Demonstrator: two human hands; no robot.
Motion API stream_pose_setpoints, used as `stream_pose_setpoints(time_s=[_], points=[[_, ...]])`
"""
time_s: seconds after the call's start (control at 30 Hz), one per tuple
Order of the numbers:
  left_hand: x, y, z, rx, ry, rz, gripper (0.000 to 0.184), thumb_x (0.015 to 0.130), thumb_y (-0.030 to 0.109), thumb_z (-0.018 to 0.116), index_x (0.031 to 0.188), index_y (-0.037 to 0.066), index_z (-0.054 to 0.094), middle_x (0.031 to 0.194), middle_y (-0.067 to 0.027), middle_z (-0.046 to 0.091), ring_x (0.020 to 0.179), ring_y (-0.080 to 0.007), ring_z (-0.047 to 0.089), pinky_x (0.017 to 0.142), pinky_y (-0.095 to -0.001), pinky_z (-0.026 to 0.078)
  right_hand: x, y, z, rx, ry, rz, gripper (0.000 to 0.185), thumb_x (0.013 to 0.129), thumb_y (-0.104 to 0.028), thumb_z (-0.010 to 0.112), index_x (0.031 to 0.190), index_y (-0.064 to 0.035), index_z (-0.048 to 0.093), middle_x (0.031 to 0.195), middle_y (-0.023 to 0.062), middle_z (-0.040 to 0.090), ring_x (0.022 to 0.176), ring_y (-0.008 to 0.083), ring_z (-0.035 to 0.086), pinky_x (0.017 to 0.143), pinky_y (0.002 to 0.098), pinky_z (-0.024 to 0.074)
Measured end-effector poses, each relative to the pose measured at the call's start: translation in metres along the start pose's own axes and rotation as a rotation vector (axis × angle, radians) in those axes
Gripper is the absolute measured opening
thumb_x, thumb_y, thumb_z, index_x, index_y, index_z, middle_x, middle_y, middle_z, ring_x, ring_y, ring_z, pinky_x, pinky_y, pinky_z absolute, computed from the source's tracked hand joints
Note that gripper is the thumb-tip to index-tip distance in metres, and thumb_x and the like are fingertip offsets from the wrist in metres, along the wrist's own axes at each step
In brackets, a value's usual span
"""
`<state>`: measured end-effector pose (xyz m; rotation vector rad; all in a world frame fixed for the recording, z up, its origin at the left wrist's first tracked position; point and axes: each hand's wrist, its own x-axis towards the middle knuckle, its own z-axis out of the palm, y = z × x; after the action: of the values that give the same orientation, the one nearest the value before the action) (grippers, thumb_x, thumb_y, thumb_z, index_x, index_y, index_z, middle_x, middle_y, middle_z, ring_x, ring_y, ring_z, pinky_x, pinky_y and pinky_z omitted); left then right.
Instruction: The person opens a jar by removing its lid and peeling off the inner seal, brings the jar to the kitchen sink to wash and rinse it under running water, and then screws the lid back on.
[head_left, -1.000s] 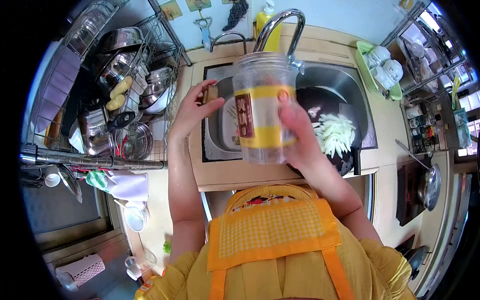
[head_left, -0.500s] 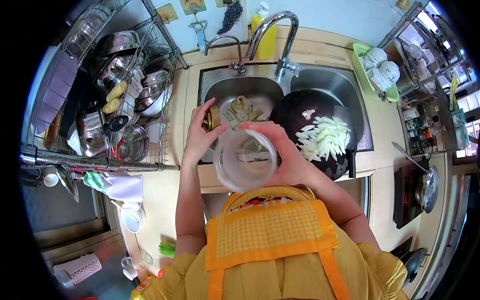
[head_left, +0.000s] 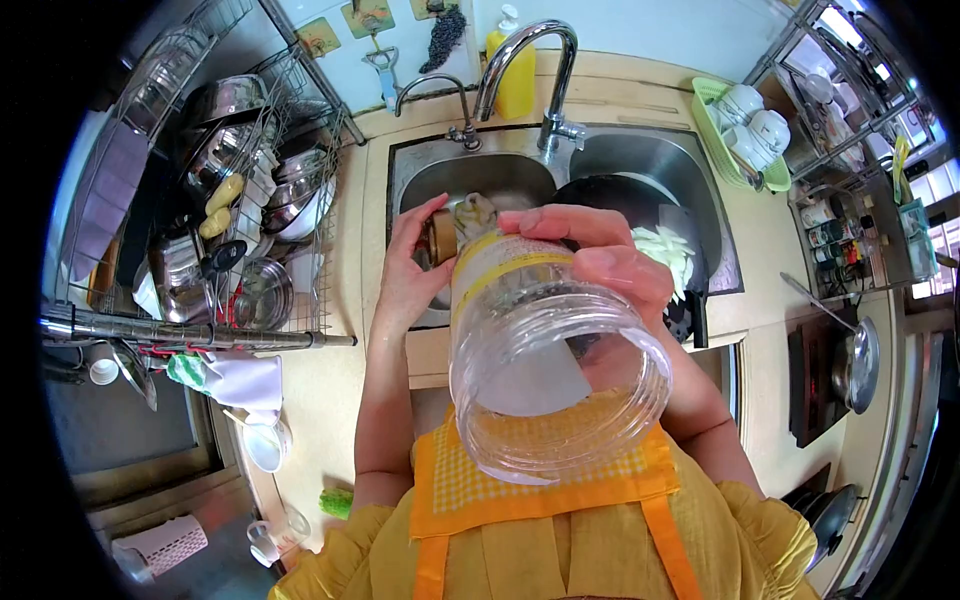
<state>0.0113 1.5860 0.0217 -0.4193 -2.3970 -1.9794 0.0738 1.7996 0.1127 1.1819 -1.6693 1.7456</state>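
Observation:
My right hand (head_left: 615, 255) grips a clear jar (head_left: 500, 310) with yellow bands, raised close to the camera. Its open, threaded mouth faces up toward me, and a pale patch shows through the wall. My left hand (head_left: 402, 275) has its fingers around a gold-brown lid (head_left: 442, 236), held on edge over the left basin. Behind the jar, pale vegetable scraps (head_left: 474, 212) lie in the left basin. Pale sliced vegetable (head_left: 668, 258) rests on a round black board (head_left: 605, 195) over the right basin, partly hidden by my right hand.
A chrome faucet (head_left: 560, 75) and a thinner tap (head_left: 465, 105) rise behind the double sink (head_left: 725, 240). Pots fill the wire rack (head_left: 325, 240) at left. A green basket (head_left: 705, 105) of white bowls stands at right, above a pan (head_left: 858, 375) on the stove side.
My right hand has lifted the jar toward the camera and turned its mouth toward me, covering more of the board. My left hand still holds the lid. The view has shifted slightly.

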Motion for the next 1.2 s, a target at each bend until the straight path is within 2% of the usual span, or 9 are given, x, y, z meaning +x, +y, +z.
stream_pose_setpoints(time_s=[0.13,0.23,0.37,0.43,0.57,0.87,1.03,1.07,1.2], points=[[0.001,-0.004,0.003,-0.016,-0.02,0.003,0.062,0.068,0.002,0.071,0.125,0.012,0.052,0.114,-0.0056,0.048,0.102,-0.0166,0.048,0.088,-0.0272,0.039,0.007,-0.008,0.0,-0.002,0.044,0.011,0.078,0.058,-0.02,0.085,0.125,-0.0042,0.048,0.125,0.0178,0.046,0.121,0.0312,0.044,0.098,0.0394,0.0385],[0.002,-0.006,-0.001,0.294,-0.032,0.318,0.062,0.066,0.006,0.073,0.124,0.012,0.051,0.107,-0.005,0.05,0.096,-0.0166,0.05,0.086,-0.0275,0.04,0.01,-0.008,-0.001,-0.038,0.048,-0.008,0.076,0.06,-0.017,0.084,0.125,-0.0037,0.048,0.126,0.0166,0.048,0.12,0.0317,0.045,0.098,0.0392,0.0387],[-0.018,0.033,-0.011,-0.602,-0.361,-0.226,0.078,0.063,0.011,0.075,0.132,0.002,0.042,0.116,-0.0099,0.053,0.103,-0.0207,0.054,0.091,-0.0301,0.04,0.013,-0.004,-0.004,-0.038,0.04,-0.053,0.075,0.061,-0.016,0.083,0.126,-0.0042,0.046,0.127,0.0154,0.049,0.12,0.0319,0.044,0.098,0.0395,0.0384],[-0.03,0.003,-0.012,-0.976,-0.4,-0.238,0.085,0.062,0.014,0.075,0.136,-0.004,0.035,0.124,-0.0141,0.052,0.108,-0.0235,0.055,0.095,-0.0321,0.04,0.013,-0.001,-0.005,-0.025,0.036,-0.066,0.074,0.062,-0.015,0.082,0.126,-0.0045,0.046,0.127,0.0154,0.049,0.12,0.0319,0.044,0.098,0.0399,0.0384],[-0.032,-0.002,-0.006,-1.064,-0.666,-0.126,0.093,0.057,0.024,0.077,0.133,-0.011,0.036,0.124,-0.0194,0.053,0.111,-0.0269,0.055,0.099,-0.0333,0.038,0.011,0.005,-0.007,-0.088,-0.032,-0.028,0.07,0.066,-0.013,0.08,0.126,-0.0053,0.045,0.126,0.0169,0.049,0.12,0.032,0.044,0.098,0.0401,0.0387],[-0.034,0.008,-0.01,-1.146,-0.57,-0.15,0.093,0.056,0.031,0.077,0.127,-0.015,0.039,0.116,-0.0238,0.055,0.109,-0.03,0.055,0.096,-0.0359,0.039,0.012,0.009,0.007,-0.067,0.052,-0.02,0.066,0.069,-0.011,0.076,0.127,-0.007,0.045,0.125,0.018,0.047,0.12,0.0319,0.044,0.097,0.0391,0.0384],[-0.032,0.003,-0.025,-1.022,-0.62,-0.034,0.085,0.064,0.041,0.073,0.124,-0.01,0.042,0.115,-0.0213,0.053,0.105,-0.0297,0.054,0.094,-0.0364,0.041,0.007,0.011,0.015,-0.244,0.049,0.051,0.087,0.054,-0.022,0.084,0.128,-0.0064,0.042,0.122,0.0143,0.047,0.116,0.0346,0.043,0.098,0.0438,0.0344],[-0.032,-0.009,-0.035,-0.999,-0.559,-0.081,0.081,0.067,0.042,0.072,0.123,-0.008,0.044,0.115,-0.02,0.053,0.106,-0.0289,0.054,0.094,-0.0363,0.041,0.011,0.002,0.011,-0.262,0.032,0.129,0.087,0.052,-0.032,0.084,0.125,-0.0048,0.048,0.123,0.0166,0.049,0.117,0.0324,0.044,0.099,0.042,0.0355],[-0.014,-0.093,-0.09,-0.791,-0.179,-0.327,0.064,0.075,0.043,0.07,0.119,0.0,0.051,0.117,-0.015,0.054,0.108,-0.026,0.052,0.093,-0.0359,0.041,-0.008,-0.007,0.028,-0.138,0.221,0.307,0.105,0.058,-0.029,0.083,0.14,-0.0031,0.022,0.133,0.0168,0.037,0.123,0.0306,0.038,0.101,0.0402,0.0312]])
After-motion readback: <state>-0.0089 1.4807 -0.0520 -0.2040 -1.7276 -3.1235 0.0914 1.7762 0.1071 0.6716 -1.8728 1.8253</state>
